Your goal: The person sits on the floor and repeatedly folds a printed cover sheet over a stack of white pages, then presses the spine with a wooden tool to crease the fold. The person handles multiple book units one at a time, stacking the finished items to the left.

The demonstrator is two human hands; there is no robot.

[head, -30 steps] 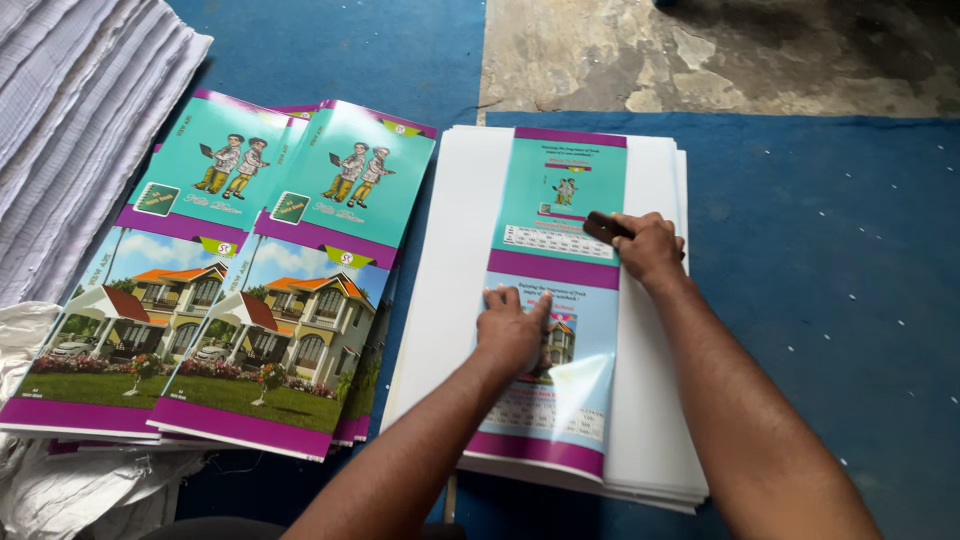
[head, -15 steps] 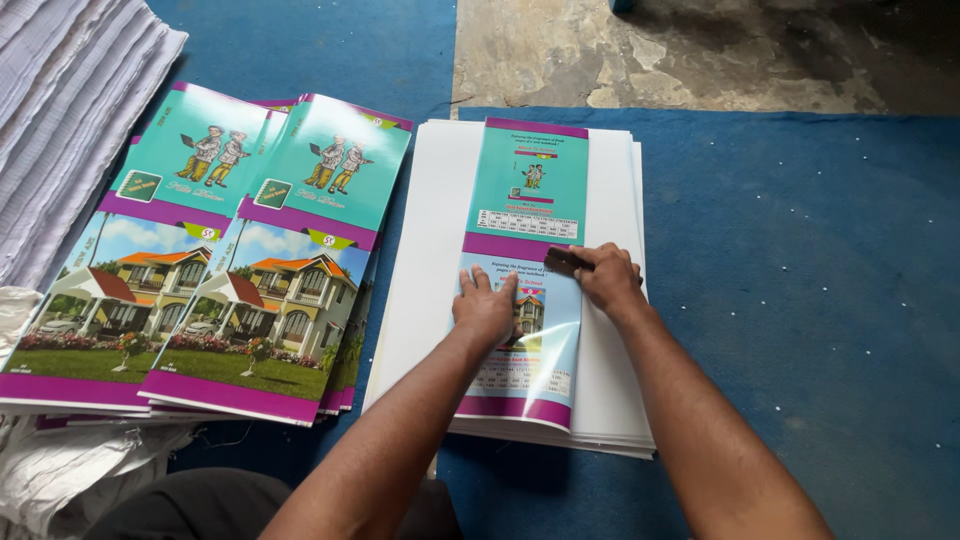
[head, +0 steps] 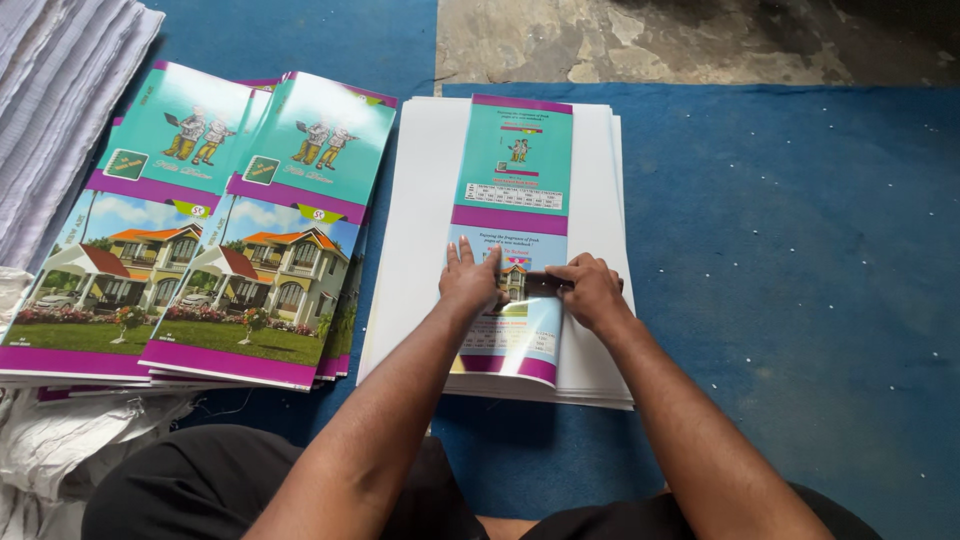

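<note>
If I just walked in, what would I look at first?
Probably the two hands in the middle: the left hand presses flat on a glossy teal and purple cover atop a white sheet stack, while the right hand holds a small dark tool against it. To the left, finished covers picturing a house lie on the blue mat.

A tall rectangular printed cover sheet point(head: 512, 235) lies in the middle on a white stack, teal at its far end, with purple bands and a pale picture panel at its near end. To the left lie two stacks of finished covers point(head: 205, 220), side by side. Each is teal at the far end, with a house picture nearer and purple bands.
</note>
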